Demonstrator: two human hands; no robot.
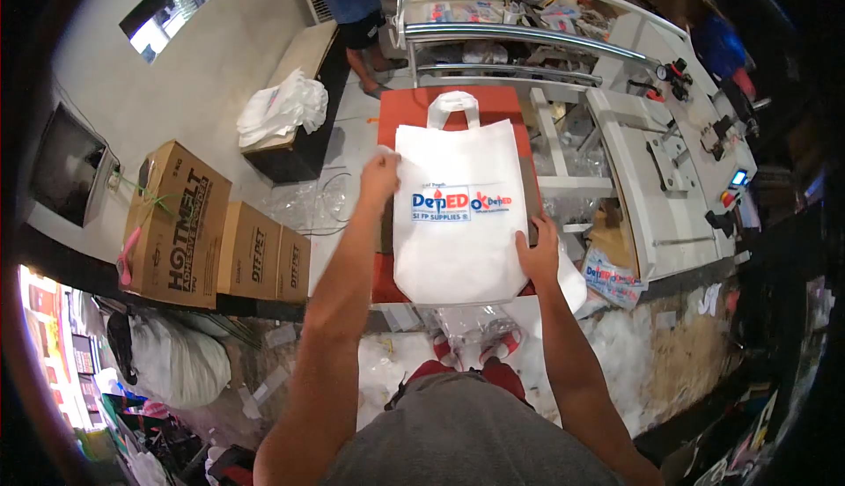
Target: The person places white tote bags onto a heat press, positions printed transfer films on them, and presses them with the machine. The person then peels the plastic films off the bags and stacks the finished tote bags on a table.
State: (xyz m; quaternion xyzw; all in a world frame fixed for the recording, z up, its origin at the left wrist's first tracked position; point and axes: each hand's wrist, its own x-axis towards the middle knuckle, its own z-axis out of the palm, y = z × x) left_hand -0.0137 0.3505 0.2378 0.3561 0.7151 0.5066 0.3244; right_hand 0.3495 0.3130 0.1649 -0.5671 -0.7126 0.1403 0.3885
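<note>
A white cloth bag (pixel 459 261) with a loop handle at its top lies flat on a red-orange board (pixel 407 107). Blue and red "DepED" lettering is printed across its middle. At the bag's upper left edge, my left hand (pixel 380 176) has its fingers curled closed around something thin and whitish that I cannot make out. My right hand (pixel 539 253) rests at the bag's right edge, thumb and fingers apart, touching the fabric. More white material (pixel 572 285) shows below the right hand, beside the bag.
Right of the board stands a white press machine (pixel 669 187) with a metal roller (pixel 528 35) behind. Cardboard boxes (pixel 189 222) stand at left. White bags (pixel 283 107) are piled on a bench. Another person (pixel 352 2) stands at the back. A printed packet (pixel 613 279) lies at right.
</note>
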